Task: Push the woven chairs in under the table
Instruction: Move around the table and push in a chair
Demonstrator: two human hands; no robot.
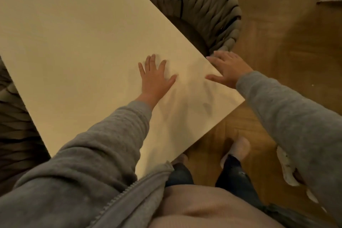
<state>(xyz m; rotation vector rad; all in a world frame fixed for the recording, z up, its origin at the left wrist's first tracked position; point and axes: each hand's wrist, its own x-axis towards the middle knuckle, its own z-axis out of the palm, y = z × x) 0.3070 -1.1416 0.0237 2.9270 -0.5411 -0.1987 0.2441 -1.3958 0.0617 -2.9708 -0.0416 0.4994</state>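
A pale table (74, 46) stands on a wooden floor (288, 33). At its left edge we see a woven chair (13, 116), partly under the top. Our left hand (155, 79) lies flat near the right corner, fingers spread wide. Our right hand (228, 68) rests open on the right edge, touching the second woven chair (199, 5), whose seat is half under the table.

Woven chair (207, 11) hugs table (74, 42) edge; floor (296, 33) beyond lies open.
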